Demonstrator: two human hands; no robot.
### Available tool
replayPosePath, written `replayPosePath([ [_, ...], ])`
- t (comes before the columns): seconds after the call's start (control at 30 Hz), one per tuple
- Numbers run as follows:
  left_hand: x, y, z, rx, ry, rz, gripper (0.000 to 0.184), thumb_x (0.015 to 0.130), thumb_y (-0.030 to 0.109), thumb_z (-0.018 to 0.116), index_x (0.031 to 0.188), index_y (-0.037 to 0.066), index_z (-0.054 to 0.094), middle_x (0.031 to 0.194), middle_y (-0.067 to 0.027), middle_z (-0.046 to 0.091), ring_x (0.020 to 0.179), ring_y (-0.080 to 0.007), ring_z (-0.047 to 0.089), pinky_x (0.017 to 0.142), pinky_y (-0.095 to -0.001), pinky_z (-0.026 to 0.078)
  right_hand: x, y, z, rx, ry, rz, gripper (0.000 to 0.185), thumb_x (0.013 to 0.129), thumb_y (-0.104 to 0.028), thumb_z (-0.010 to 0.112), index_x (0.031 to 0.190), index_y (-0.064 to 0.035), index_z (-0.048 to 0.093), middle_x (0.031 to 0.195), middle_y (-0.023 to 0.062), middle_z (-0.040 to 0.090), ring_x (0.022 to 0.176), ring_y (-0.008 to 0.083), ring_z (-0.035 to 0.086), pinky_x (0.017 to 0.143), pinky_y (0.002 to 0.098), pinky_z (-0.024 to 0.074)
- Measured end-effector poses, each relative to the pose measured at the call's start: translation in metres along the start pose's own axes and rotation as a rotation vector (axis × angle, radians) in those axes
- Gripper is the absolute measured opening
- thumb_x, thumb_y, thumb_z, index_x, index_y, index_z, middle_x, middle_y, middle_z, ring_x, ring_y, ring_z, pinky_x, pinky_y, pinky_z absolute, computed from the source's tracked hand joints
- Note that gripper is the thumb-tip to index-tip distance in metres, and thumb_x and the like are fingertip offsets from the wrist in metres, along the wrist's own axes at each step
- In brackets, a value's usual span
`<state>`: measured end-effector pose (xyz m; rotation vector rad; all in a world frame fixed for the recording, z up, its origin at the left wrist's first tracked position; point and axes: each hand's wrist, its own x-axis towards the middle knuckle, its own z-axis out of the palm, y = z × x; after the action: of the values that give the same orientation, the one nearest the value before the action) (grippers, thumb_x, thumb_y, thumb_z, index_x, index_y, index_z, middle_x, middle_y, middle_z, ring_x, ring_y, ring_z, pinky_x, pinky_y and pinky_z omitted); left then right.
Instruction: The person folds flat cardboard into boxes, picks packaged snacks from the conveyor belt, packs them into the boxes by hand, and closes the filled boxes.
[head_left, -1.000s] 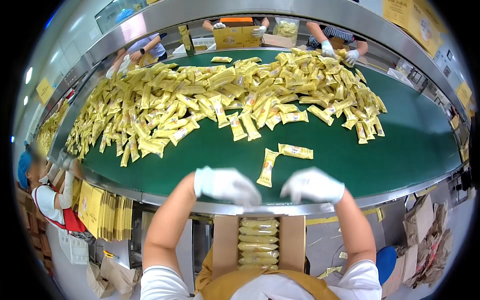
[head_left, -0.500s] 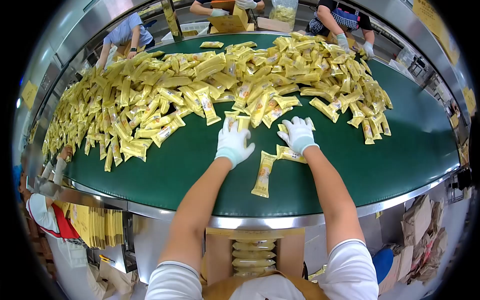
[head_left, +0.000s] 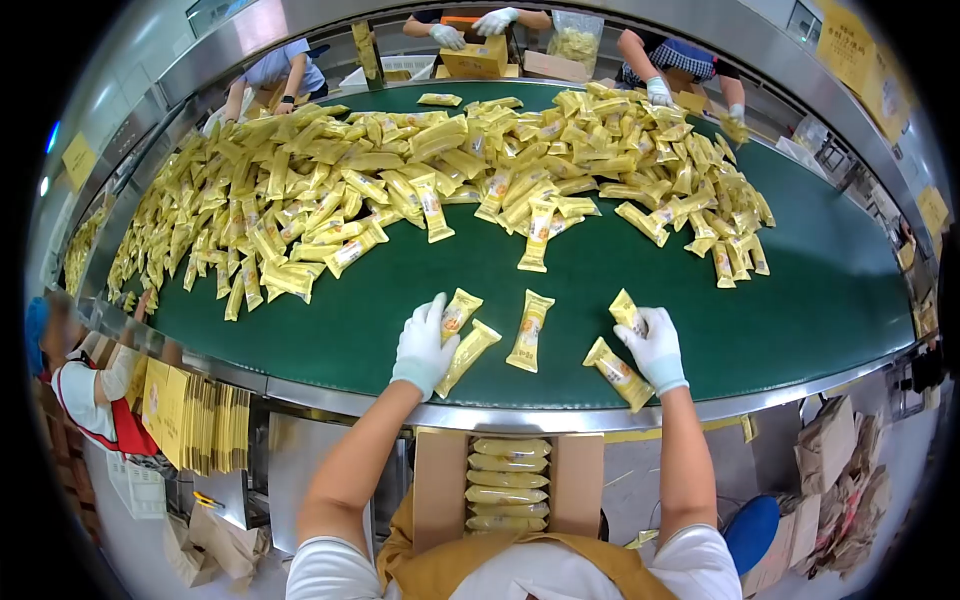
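My left hand (head_left: 424,346), in a white glove, is closed at two yellow packets near the belt's front edge; its fingers touch the upper packet (head_left: 460,312), and the lower one (head_left: 468,358) lies against the palm side. My right hand (head_left: 654,350), also gloved, has its fingers round a packet (head_left: 627,311), with another packet (head_left: 618,374) slanting below it. Between the hands a single packet (head_left: 530,330) lies on the green belt (head_left: 400,300). Below the belt edge, an open carton (head_left: 440,490) holds a column of several packets (head_left: 508,480).
A large heap of yellow packets (head_left: 400,165) covers the far part of the belt. Gloved co-workers stand across it beside cartons (head_left: 474,58). Another person in a red apron (head_left: 130,428) is at the left, near stacked flat cartons (head_left: 195,415). A metal rim (head_left: 500,420) borders the belt.
Both hands have drawn back from the heap toward the belt's front edge, bringing packets along and spreading apart. The carton below shows more fully.
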<state>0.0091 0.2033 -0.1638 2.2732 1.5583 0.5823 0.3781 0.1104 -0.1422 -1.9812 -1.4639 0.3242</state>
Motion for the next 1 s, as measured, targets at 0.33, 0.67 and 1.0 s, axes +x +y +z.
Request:
replayPosePath([
  [0.33, -0.011, 0.042, -0.034, 0.144, -0.251, -0.205, 0.048, 0.081, 0.029, 0.070, 0.123, 0.009, 0.061, 0.118, -0.0188, 0.056, 0.108, -0.0384, 0.058, 0.093, -0.0454, 0.052, -0.059, -0.004, 0.017, -0.382, -0.252, 0.045, 0.047, 0.077, -0.030, 0.080, 0.109, 0.0014, 0.065, 0.134, 0.0199, 0.052, 0.115, 0.0370, 0.056, 0.097, 0.0436, 0.0509],
  [0.67, -0.025, 0.017, -0.023, 0.446, -0.302, -0.002, 0.041, 0.081, 0.023, 0.074, 0.114, 0.004, 0.058, 0.131, -0.0173, 0.059, 0.106, -0.0338, 0.065, 0.084, -0.0438, 0.052, -0.077, 0.012, 0.006, -0.557, -0.213, -0.164, 0.036, 0.080, -0.024, 0.073, 0.105, -0.0017, 0.059, 0.117, 0.0213, 0.062, 0.097, 0.0362, 0.064, 0.095, 0.0466, 0.0485],
  [1.0, -0.051, -0.008, -0.010, 0.397, -0.205, 0.339, 0.085, 0.085, 0.040, 0.070, 0.149, -0.003, 0.035, 0.121, -0.0176, 0.056, 0.111, -0.0336, 0.056, 0.096, -0.0427, 0.045, -0.104, 0.005, -0.006, -0.490, -0.154, -0.471, 0.068, 0.082, -0.028, 0.066, 0.138, 0.0037, 0.045, 0.098, 0.0196, 0.059, 0.096, 0.0371, 0.059, 0.096, 0.0495, 0.0437],
])
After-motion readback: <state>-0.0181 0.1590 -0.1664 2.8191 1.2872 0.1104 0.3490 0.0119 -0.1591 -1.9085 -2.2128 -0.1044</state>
